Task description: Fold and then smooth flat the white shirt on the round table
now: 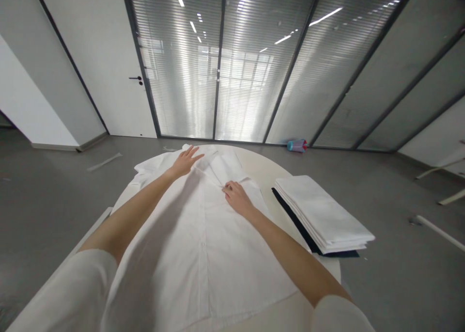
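Observation:
A white button-front shirt [218, 245] lies spread over a round pale table [279, 169], its collar end away from me and its hem near the front. My left hand [185, 161] rests on the upper left of the shirt, near the collar, with the fingers spread. Right of the button line, my right hand [237, 197] has its fingers bent together on the shirt's upper part, pinching the white cloth. Creases run through the fabric between both hands.
At the table's right side sits a stack of folded white cloth [323, 213] on a dark folded piece [296, 220]. A blue and pink object [297, 145] lies on the floor by the glass partition. Pale furniture legs [439, 232] show at the right.

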### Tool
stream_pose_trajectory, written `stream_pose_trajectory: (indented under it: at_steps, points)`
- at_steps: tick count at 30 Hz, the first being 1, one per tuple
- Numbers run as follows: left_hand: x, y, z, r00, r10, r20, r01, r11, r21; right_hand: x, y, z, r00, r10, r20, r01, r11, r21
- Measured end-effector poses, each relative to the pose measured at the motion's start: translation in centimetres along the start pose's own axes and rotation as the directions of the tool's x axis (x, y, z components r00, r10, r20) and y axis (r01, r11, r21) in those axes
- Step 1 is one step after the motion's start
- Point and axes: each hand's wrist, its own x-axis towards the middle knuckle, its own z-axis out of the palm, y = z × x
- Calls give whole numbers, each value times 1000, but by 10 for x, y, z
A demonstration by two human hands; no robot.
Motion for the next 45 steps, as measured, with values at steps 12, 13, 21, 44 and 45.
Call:
stream_pose_trajectory:
  at_steps: [12, 13, 21, 44, 45]
  points:
    - [59, 27, 19, 960, 182, 212, -227, 951, 212, -4, 3, 9, 990, 107, -90, -99, 991, 91]
    - [57, 25, 14, 964, 171, 206, -217, 949, 229, -4, 3, 9, 990, 107, -88, -99, 990, 98]
    - [-10, 28, -23, 957, 254, 137, -287, 894, 344, -3, 2, 6, 986, 158, -47, -154, 985, 76]
    - [-98, -85, -14, 623, -689, 370, 698, 704, 134, -8, 0, 0, 950, 277, 142, -256, 955, -152]
    - [-101, -88, -10, 627, -693, 356, 705, 699, 120, -7, 0, 0, 948, 279, 152, -256, 955, -152]
